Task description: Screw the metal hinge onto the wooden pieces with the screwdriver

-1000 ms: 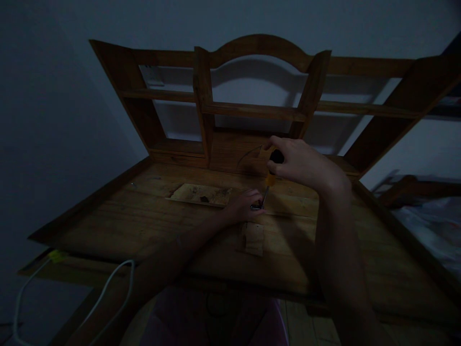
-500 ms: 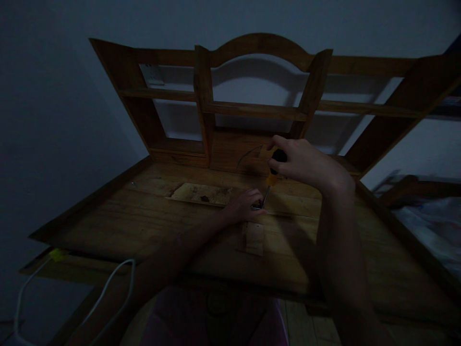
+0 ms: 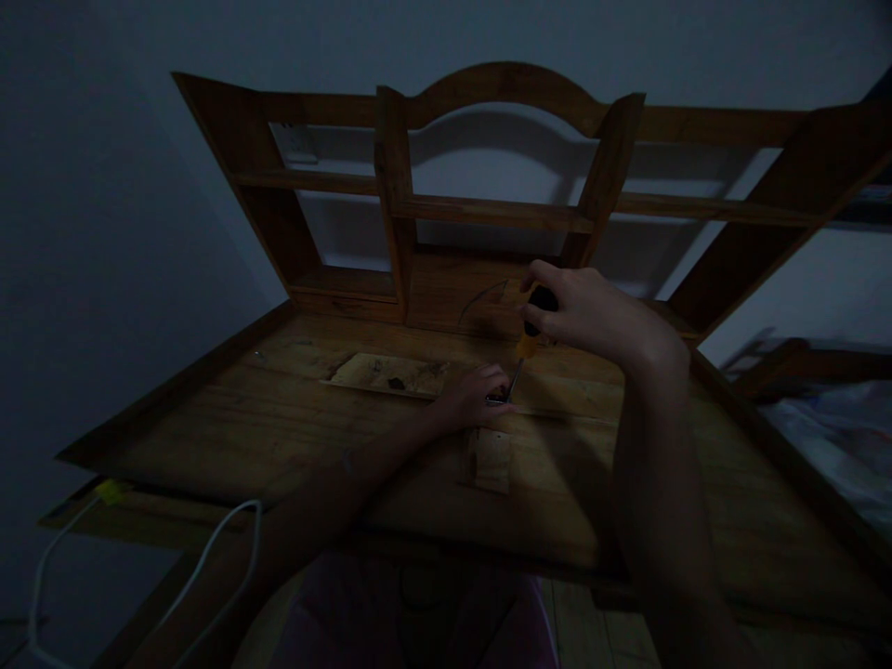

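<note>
My right hand [image 3: 592, 311] is closed round the black and orange handle of a screwdriver [image 3: 528, 336], held upright with its tip down on a wooden desk top [image 3: 293, 427]. My left hand [image 3: 470, 395] rests on the desk right beside the tip, its fingers curled and pinching a small metal piece [image 3: 496, 400] that I cannot make out clearly. A small pale wooden block [image 3: 490, 460] lies just in front of the left hand. The scene is dim.
A wooden shelf unit [image 3: 488, 200] with an arched top stands at the back of the desk against a pale wall. A lighter recessed patch [image 3: 390, 373] shows in the desk surface, left of the hands. A white cable [image 3: 209, 548] hangs at the lower left.
My right hand has shifted slightly up and to the right on the screwdriver handle. My left hand has stayed in place at the tip.
</note>
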`<action>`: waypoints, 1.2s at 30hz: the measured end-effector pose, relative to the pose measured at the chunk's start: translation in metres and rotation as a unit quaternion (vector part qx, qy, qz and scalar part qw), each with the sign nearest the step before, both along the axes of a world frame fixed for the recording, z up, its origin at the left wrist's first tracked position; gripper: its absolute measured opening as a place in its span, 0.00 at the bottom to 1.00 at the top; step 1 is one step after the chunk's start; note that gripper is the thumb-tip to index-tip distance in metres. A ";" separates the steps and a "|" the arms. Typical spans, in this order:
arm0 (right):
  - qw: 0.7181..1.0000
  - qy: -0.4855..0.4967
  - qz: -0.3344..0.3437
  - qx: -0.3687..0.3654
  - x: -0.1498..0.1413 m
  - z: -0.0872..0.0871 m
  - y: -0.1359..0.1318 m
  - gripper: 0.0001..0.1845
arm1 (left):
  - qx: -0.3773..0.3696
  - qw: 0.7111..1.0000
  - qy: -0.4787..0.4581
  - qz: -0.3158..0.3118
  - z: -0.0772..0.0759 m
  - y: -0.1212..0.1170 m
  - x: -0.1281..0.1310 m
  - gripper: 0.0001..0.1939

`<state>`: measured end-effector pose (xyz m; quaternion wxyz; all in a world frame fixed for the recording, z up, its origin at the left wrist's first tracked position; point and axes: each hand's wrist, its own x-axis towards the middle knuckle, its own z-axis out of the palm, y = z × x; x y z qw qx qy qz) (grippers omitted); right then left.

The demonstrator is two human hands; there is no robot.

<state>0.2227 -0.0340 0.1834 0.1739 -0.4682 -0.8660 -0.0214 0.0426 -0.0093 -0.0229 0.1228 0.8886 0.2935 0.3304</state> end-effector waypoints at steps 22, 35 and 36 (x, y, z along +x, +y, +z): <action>0.999 0.003 0.047 0.009 0.000 0.000 0.001 0.19 | -0.009 1.000 0.006 0.012 0.002 0.000 0.001 0.13; 0.999 -0.003 0.029 0.023 0.003 0.005 0.001 0.22 | -0.008 1.000 0.015 0.008 0.002 0.000 0.000 0.13; 0.999 -0.001 0.033 0.019 0.003 0.005 0.001 0.22 | -0.005 1.000 0.015 0.006 0.002 0.000 -0.001 0.13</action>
